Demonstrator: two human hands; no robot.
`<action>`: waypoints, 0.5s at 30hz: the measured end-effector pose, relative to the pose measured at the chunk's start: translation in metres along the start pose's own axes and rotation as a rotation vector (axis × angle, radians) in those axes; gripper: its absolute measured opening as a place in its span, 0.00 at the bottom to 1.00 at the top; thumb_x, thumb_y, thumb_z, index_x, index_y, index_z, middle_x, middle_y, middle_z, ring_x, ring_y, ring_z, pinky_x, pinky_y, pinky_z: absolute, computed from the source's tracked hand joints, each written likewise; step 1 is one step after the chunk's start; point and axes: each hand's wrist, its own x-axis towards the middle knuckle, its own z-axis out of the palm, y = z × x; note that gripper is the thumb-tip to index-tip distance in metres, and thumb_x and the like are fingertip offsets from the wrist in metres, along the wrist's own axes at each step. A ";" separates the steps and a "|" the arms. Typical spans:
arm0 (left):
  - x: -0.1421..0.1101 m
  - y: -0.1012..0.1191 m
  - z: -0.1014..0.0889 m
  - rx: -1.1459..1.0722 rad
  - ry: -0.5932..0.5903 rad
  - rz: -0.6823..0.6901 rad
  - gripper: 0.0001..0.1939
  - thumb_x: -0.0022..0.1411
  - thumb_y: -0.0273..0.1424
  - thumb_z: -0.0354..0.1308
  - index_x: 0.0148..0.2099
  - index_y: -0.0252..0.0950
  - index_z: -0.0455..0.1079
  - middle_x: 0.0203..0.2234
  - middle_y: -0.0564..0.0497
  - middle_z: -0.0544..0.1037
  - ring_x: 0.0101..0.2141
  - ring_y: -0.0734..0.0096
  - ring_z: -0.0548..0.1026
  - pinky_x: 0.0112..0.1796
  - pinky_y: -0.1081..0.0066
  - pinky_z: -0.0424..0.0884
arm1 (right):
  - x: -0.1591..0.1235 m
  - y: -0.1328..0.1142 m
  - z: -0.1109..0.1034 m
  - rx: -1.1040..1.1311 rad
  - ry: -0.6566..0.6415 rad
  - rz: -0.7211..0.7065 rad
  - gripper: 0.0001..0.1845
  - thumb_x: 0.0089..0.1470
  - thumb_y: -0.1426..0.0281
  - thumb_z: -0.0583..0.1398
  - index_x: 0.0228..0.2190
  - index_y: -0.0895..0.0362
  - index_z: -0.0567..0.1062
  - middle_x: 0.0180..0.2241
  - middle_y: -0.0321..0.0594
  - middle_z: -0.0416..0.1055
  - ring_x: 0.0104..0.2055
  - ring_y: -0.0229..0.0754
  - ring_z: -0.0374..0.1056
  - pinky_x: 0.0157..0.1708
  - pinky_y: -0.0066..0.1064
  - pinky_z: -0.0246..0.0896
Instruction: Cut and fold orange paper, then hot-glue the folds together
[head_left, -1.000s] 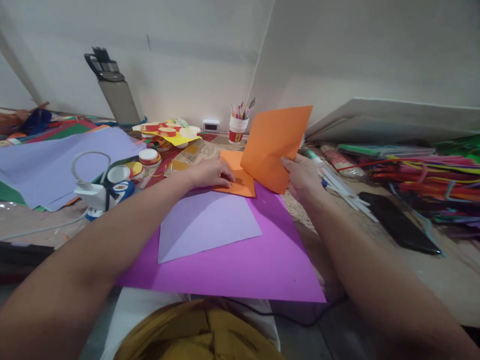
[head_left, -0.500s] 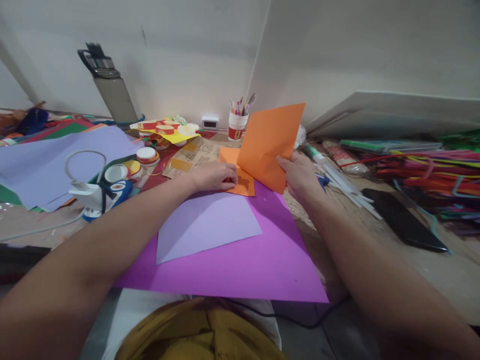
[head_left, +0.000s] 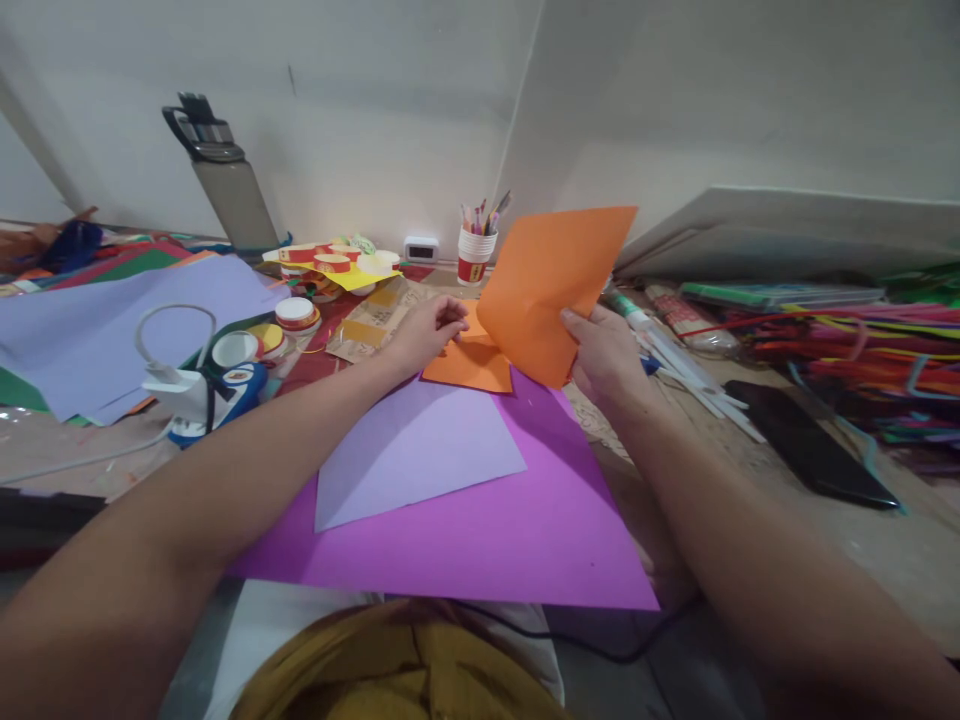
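My right hand is closed on the edge of an orange paper sheet, thumb in front, holding it raised and slightly bowed. Below it, a flat orange paper piece lies across the far part of the purple sheets. I cannot tell whether the two orange parts are joined. My left hand hovers just over the flat orange piece, fingers bent, a gap between thumb and fingertips, nothing seen in them. Nearer me, a pale lilac sheet rests on a larger bright purple sheet that reaches over the table's front edge.
A paper cup of pens and a small clock stand at the back. On the left are a bottle, lilac paper, tape rolls and a charger. A black phone and pipe cleaners lie right.
My left hand has lifted off the flat orange piece and moved slightly left and away from me, uncovering more of it. The raised orange sheet has swung slightly right in my right hand.
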 end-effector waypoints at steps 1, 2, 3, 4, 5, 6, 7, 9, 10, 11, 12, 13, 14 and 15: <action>-0.001 0.005 0.001 0.006 0.013 0.041 0.04 0.62 0.27 0.57 0.41 0.36 0.69 0.31 0.52 0.78 0.29 0.76 0.75 0.29 0.74 0.71 | -0.001 -0.002 0.001 0.007 0.006 -0.030 0.08 0.48 0.71 0.61 0.33 0.51 0.77 0.37 0.36 0.80 0.44 0.45 0.76 0.47 0.44 0.72; -0.003 0.010 0.002 0.016 0.026 0.080 0.05 0.63 0.29 0.57 0.41 0.36 0.71 0.31 0.52 0.78 0.29 0.76 0.75 0.31 0.73 0.71 | -0.002 -0.004 0.003 0.016 0.008 -0.058 0.07 0.49 0.71 0.61 0.33 0.51 0.77 0.38 0.36 0.80 0.45 0.45 0.76 0.47 0.43 0.72; -0.004 0.016 0.004 0.020 0.052 0.118 0.06 0.63 0.31 0.58 0.41 0.36 0.72 0.31 0.52 0.78 0.28 0.76 0.75 0.33 0.73 0.72 | -0.004 -0.005 0.005 0.025 0.005 -0.083 0.07 0.49 0.70 0.61 0.33 0.51 0.77 0.39 0.36 0.80 0.46 0.45 0.75 0.47 0.43 0.72; -0.006 0.023 0.005 0.024 0.068 0.149 0.06 0.63 0.31 0.58 0.41 0.35 0.73 0.31 0.51 0.79 0.28 0.77 0.75 0.34 0.72 0.72 | -0.005 -0.006 0.006 0.033 -0.001 -0.103 0.06 0.50 0.70 0.61 0.33 0.51 0.76 0.39 0.36 0.80 0.47 0.45 0.75 0.47 0.42 0.72; -0.007 0.029 0.007 0.035 0.083 0.180 0.07 0.62 0.32 0.60 0.41 0.35 0.73 0.33 0.51 0.79 0.30 0.76 0.75 0.36 0.71 0.72 | -0.006 -0.006 0.008 0.039 -0.010 -0.120 0.06 0.50 0.69 0.61 0.33 0.51 0.76 0.39 0.36 0.79 0.48 0.45 0.74 0.47 0.42 0.72; -0.009 0.035 0.008 0.049 0.104 0.214 0.08 0.61 0.33 0.62 0.41 0.35 0.74 0.34 0.50 0.80 0.31 0.75 0.75 0.37 0.71 0.72 | -0.008 -0.006 0.009 0.039 -0.022 -0.134 0.06 0.51 0.68 0.61 0.34 0.50 0.76 0.39 0.36 0.79 0.48 0.44 0.74 0.47 0.42 0.72; -0.010 0.040 0.010 0.070 0.125 0.241 0.10 0.59 0.34 0.64 0.41 0.34 0.74 0.34 0.49 0.80 0.32 0.74 0.76 0.38 0.70 0.72 | -0.010 -0.006 0.011 0.033 -0.038 -0.144 0.06 0.51 0.68 0.61 0.34 0.50 0.76 0.40 0.36 0.79 0.48 0.44 0.74 0.47 0.42 0.72; -0.011 0.049 0.013 0.124 0.152 0.265 0.14 0.55 0.36 0.68 0.41 0.34 0.74 0.33 0.49 0.80 0.32 0.73 0.75 0.38 0.69 0.72 | -0.014 -0.005 0.014 0.005 -0.078 -0.159 0.07 0.53 0.66 0.61 0.36 0.49 0.77 0.41 0.36 0.79 0.48 0.44 0.74 0.47 0.41 0.72; -0.011 0.052 0.014 0.152 0.152 0.266 0.14 0.54 0.36 0.69 0.40 0.34 0.74 0.32 0.48 0.80 0.31 0.72 0.75 0.37 0.69 0.72 | -0.016 -0.004 0.015 -0.015 -0.101 -0.165 0.08 0.53 0.65 0.61 0.37 0.49 0.77 0.41 0.36 0.78 0.48 0.44 0.74 0.47 0.40 0.71; -0.012 0.054 0.015 0.178 0.148 0.264 0.14 0.54 0.37 0.69 0.39 0.34 0.73 0.32 0.48 0.80 0.31 0.71 0.75 0.37 0.69 0.72 | -0.019 -0.005 0.017 -0.041 -0.125 -0.169 0.08 0.54 0.65 0.61 0.38 0.49 0.77 0.41 0.35 0.78 0.47 0.43 0.74 0.48 0.40 0.71; -0.012 0.055 0.015 0.200 0.148 0.258 0.13 0.55 0.37 0.69 0.38 0.35 0.73 0.32 0.48 0.80 0.32 0.71 0.75 0.36 0.68 0.71 | -0.022 -0.006 0.018 -0.073 -0.147 -0.172 0.09 0.54 0.64 0.61 0.38 0.49 0.78 0.40 0.35 0.78 0.47 0.43 0.74 0.48 0.39 0.71; -0.012 0.056 0.016 0.217 0.153 0.253 0.12 0.56 0.37 0.68 0.37 0.35 0.73 0.32 0.48 0.80 0.32 0.70 0.75 0.36 0.68 0.71 | -0.024 -0.007 0.020 -0.113 -0.165 -0.175 0.09 0.55 0.64 0.61 0.38 0.49 0.78 0.40 0.35 0.78 0.45 0.43 0.74 0.48 0.39 0.71; -0.012 0.056 0.015 0.230 0.159 0.251 0.10 0.57 0.36 0.67 0.36 0.36 0.73 0.32 0.48 0.80 0.32 0.70 0.75 0.36 0.68 0.71 | -0.027 -0.009 0.022 -0.156 -0.175 -0.178 0.08 0.55 0.63 0.61 0.38 0.49 0.79 0.38 0.35 0.78 0.44 0.43 0.75 0.48 0.39 0.70; -0.013 0.056 0.015 0.241 0.165 0.251 0.08 0.59 0.36 0.65 0.36 0.36 0.73 0.31 0.49 0.79 0.32 0.69 0.75 0.37 0.67 0.70 | -0.030 -0.012 0.023 -0.198 -0.179 -0.182 0.08 0.56 0.63 0.61 0.36 0.50 0.79 0.37 0.35 0.78 0.43 0.44 0.75 0.48 0.39 0.70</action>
